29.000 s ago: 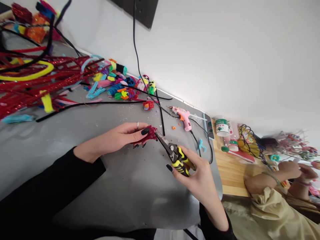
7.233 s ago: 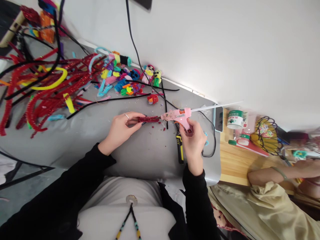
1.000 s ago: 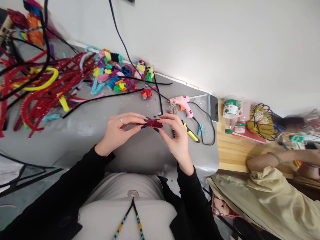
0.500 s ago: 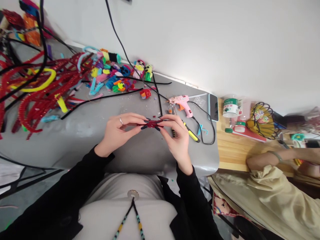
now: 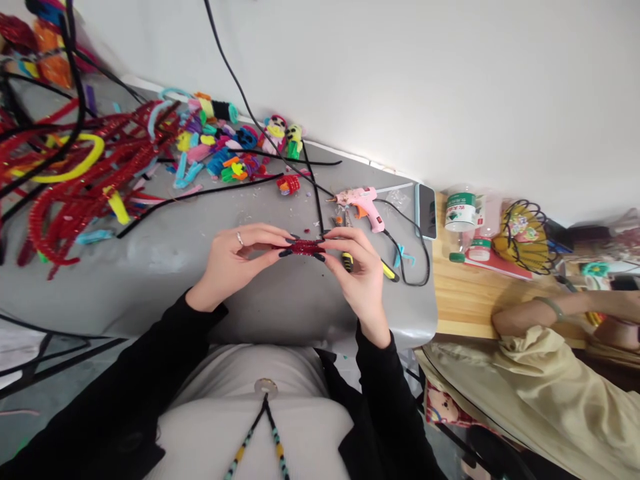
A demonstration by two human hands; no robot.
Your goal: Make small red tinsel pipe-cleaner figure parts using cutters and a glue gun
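Note:
A short red glittery pipe-cleaner piece (image 5: pixel 306 247) is held above the grey table (image 5: pixel 165 267) between both hands. My left hand (image 5: pixel 240 257) pinches its left end with thumb and fingertips; a ring shows on one finger. My right hand (image 5: pixel 356 270) pinches the right end, fingers curled. Just behind my right hand lie yellow-and-black cutters (image 5: pixel 373 265). A pink glue gun (image 5: pixel 361 202) rests farther back, its black cord looping to the right.
A heap of red, yellow and black pipe cleaners (image 5: pixel 75 173) and small colourful figures (image 5: pixel 235 150) fills the table's left and back. A phone (image 5: pixel 425 211), a green-labelled jar (image 5: pixel 459 212) and a wire basket (image 5: pixel 525 237) stand right. Another person's arm (image 5: pixel 545 317) rests on the wooden table.
Both hands have stayed pinched on the red piece over the last second, shifting slightly. Seven seconds ago my right hand held the glue gun to it; the gun now lies on the table.

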